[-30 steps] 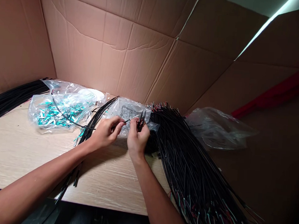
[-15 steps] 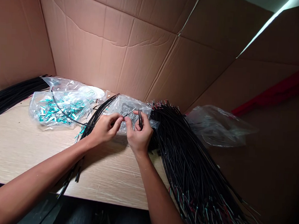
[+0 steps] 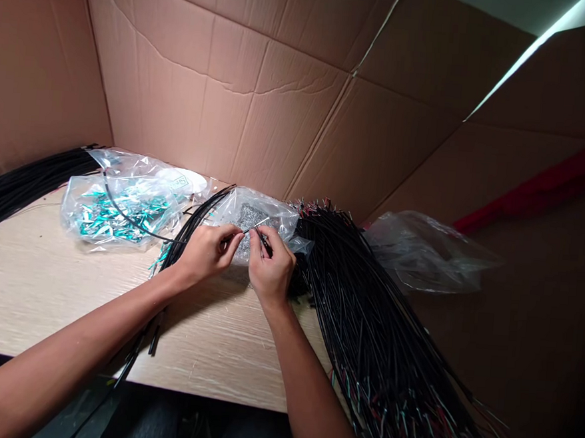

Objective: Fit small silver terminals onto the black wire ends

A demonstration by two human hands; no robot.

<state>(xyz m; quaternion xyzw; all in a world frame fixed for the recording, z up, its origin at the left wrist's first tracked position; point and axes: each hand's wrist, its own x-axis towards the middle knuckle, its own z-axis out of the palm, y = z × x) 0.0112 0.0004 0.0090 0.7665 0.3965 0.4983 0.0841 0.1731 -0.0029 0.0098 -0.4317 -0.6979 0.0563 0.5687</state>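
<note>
My left hand [image 3: 206, 248] pinches a black cable [image 3: 136, 227] close to its end, and the cable loops away to the left over a clear bag. Close beside it, my right hand [image 3: 273, 266] is closed around slim dark tweezers [image 3: 266, 245], whose body is mostly hidden by the fingers. The fingertips of both hands almost meet at the cable end, where a thin pale tip shows. Just behind the hands lies a clear plastic bag [image 3: 285, 212] of small silvery metal parts [image 3: 252, 216].
A bag of teal and white strips [image 3: 117, 217] sits left of the hands. Black cables [image 3: 192, 222] lie under my left wrist. A large cable bundle [image 3: 361, 304] fills the right side, beside a crumpled plastic bag [image 3: 425, 251]. More cables [image 3: 35, 174] lie far left. Cardboard walls [image 3: 180, 104] enclose the table [image 3: 223, 347].
The tweezers, upright in my right hand before, have swung down toward the cable end, and the right fingers have closed in around them. My left hand keeps its pinch on the cable.
</note>
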